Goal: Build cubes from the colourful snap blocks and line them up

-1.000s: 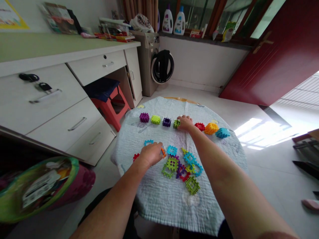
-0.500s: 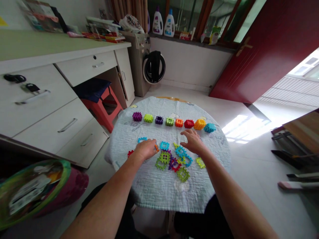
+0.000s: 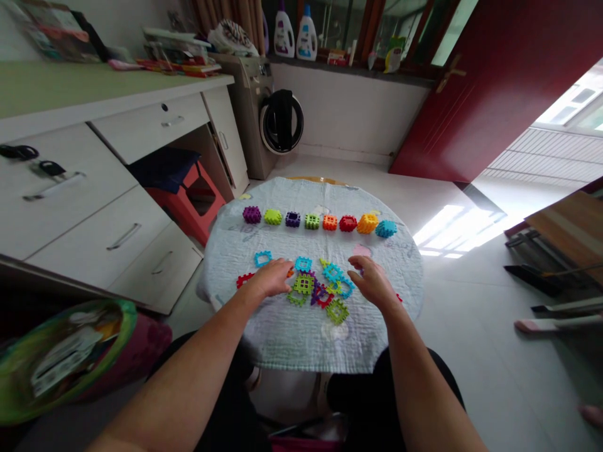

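Note:
A round table under a pale quilted cloth [image 3: 301, 339] stands before me. Along its far side runs a row of several assembled toy cubes [image 3: 330, 222], from purple at the left to blue at the right. Nearer me lies a loose heap of flat interlocking tiles [image 3: 320, 292] in green, blue, red and purple. My left hand [image 3: 271, 277] rests on the cloth at the heap's left edge, fingers curled over an orange tile that barely shows. My right hand [image 3: 372, 279] hovers at the heap's right side with fingers loosely spread, holding nothing.
White desk drawers [image 3: 113, 207] stand at the left, a red stool [image 3: 188, 201] tucked beneath. A washing machine [image 3: 264, 113] is against the far wall beside a dark red door [image 3: 494, 81]. A green and pink bag [image 3: 70, 358] lies at my lower left.
My right hand pulled back from the cube row toward the loose tiles. An orange cube now stands in the row where that hand was. My left hand stayed by the heap.

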Available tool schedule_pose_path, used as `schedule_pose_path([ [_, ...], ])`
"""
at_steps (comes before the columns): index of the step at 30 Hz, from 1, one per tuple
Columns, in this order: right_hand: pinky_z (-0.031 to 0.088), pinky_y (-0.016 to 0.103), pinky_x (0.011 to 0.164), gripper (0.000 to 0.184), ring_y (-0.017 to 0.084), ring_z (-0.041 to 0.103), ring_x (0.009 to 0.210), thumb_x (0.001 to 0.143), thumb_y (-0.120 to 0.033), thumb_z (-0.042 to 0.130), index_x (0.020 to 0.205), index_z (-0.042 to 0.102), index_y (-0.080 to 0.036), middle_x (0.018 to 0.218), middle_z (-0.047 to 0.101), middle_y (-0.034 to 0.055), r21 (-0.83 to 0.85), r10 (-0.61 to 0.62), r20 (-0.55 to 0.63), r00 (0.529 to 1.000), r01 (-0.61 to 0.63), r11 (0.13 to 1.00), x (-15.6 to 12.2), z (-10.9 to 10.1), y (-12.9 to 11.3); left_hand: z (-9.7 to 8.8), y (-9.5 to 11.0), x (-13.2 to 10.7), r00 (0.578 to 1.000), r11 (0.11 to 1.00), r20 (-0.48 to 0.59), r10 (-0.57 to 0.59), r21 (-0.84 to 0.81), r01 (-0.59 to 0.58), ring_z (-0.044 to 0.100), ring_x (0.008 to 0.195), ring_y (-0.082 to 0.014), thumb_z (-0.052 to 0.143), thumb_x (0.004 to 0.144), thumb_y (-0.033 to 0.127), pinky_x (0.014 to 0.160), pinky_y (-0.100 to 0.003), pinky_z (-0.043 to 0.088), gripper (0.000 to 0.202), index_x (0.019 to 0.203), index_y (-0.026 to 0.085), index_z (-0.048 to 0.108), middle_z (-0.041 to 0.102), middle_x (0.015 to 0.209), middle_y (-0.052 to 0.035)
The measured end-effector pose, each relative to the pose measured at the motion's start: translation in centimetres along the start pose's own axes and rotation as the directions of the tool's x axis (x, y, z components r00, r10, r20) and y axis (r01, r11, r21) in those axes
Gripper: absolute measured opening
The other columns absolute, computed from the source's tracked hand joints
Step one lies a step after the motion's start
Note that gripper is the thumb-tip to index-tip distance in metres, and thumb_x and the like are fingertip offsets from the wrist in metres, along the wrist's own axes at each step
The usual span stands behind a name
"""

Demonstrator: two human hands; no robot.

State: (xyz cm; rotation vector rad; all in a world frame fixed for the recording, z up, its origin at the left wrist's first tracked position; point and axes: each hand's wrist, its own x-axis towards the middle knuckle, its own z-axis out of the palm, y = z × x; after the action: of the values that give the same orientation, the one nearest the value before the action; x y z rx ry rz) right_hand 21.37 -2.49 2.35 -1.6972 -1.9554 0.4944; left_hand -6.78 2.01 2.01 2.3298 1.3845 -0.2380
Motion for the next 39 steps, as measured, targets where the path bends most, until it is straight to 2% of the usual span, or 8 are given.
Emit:
schedule_pose_path([
  [4,0.046,0.036,0.087,0.029,0.020,0.061,0.092,0.079,-0.014,0.058,0.107,0.065,-0.014,0.097,0.066,0.0096,-0.052,0.040,0.090,0.995,-0.035,0.998,0.7,0.7,0.7,0.3,0.4,0.5,0.998,1.000,-0.049,0.026,0.018,-0.025,0.057,0.106,-0.0242,0.068,0.074,0.028,0.092,-0.032,0.044,0.035,0.107,0.018,0.059,0.060,0.110,-0.0085],
  [8,0.043,0.036,0.094,0.032,0.020,0.059,0.101,0.080,-0.011,0.059,0.110,0.067,-0.018,0.108,0.064,0.0096,-0.066,-0.027,0.205,0.978,0.041,0.997,0.8,1.1,0.6,0.8,1.1,1.0,0.992,0.998,-0.104,0.069,0.005,-0.069,0.055,0.110,-0.0239,0.070,0.076,0.029,0.098,-0.032,0.041,0.048,0.120,0.015,0.057,0.059,0.115,-0.0108],
  [14,0.034,0.046,0.105,0.037,0.029,0.045,0.126,0.080,-0.018,0.066,0.116,0.069,-0.028,0.138,0.049,0.0122,-0.176,-0.079,0.364,0.928,0.152,0.973,0.2,1.9,-0.9,1.4,2.7,1.2,0.979,0.995,-0.177,0.103,0.007,-0.104,0.053,0.114,-0.0259,0.069,0.077,0.036,0.100,-0.035,0.040,0.053,0.125,0.016,0.057,0.056,0.122,-0.0116],
  [19,0.039,0.048,0.100,0.035,0.033,0.043,0.128,0.082,-0.021,0.064,0.116,0.069,-0.030,0.142,0.045,0.0129,-0.245,-0.039,0.430,0.902,0.158,0.957,-0.2,2.9,-1.0,2.1,3.5,1.0,0.976,0.993,-0.189,0.112,0.067,-0.101,0.053,0.114,-0.0280,0.067,0.078,0.033,0.099,-0.039,0.042,0.044,0.120,0.020,0.060,0.056,0.122,-0.0104],
  [28,0.041,0.039,0.103,0.037,0.023,0.056,0.116,0.080,-0.007,0.054,0.113,0.066,-0.018,0.125,0.060,0.0126,-0.147,-0.117,0.387,0.915,0.187,0.971,0.6,1.5,1.7,2.6,2.0,1.8,0.981,0.991,-0.165,0.104,0.099,-0.088,0.053,0.113,-0.0259,0.063,0.080,0.023,0.100,-0.037,0.041,0.039,0.118,0.017,0.059,0.060,0.116,-0.0115],
  [34,0.040,0.042,0.106,0.048,0.024,0.054,0.119,0.078,-0.011,0.051,0.125,0.057,-0.015,0.126,0.058,0.0144,-0.077,-0.111,0.164,0.980,0.124,0.989,1.3,1.6,3.7,1.8,1.8,1.6,0.985,0.994,-0.143,0.101,0.044,-0.096,0.054,0.113,-0.0234,0.064,0.077,0.019,0.100,-0.031,0.041,0.046,0.122,0.014,0.057,0.057,0.117,-0.0117],
  [37,0.037,0.045,0.108,0.051,0.028,0.047,0.128,0.077,-0.016,0.053,0.128,0.054,-0.013,0.132,0.052,0.0175,-0.128,-0.081,0.029,0.996,0.084,0.988,1.7,1.8,4.2,1.4,1.3,1.4,0.986,0.996,-0.140,0.087,0.017,-0.086,0.055,0.113,-0.0218,0.063,0.075,0.017,0.100,-0.029,0.042,0.047,0.122,0.015,0.057,0.057,0.117,-0.0104],
  [39,0.033,0.049,0.109,0.054,0.032,0.040,0.133,0.077,-0.019,0.056,0.130,0.053,-0.011,0.139,0.046,0.0197,-0.193,-0.058,0.011,0.998,0.059,0.980,1.8,2.0,4.1,1.3,0.8,1.4,0.989,0.998,-0.132,0.069,0.006,-0.069,0.057,0.109,-0.0212,0.061,0.075,0.016,0.097,-0.029,0.043,0.042,0.118,0.017,0.059,0.059,0.113,-0.0089],
])
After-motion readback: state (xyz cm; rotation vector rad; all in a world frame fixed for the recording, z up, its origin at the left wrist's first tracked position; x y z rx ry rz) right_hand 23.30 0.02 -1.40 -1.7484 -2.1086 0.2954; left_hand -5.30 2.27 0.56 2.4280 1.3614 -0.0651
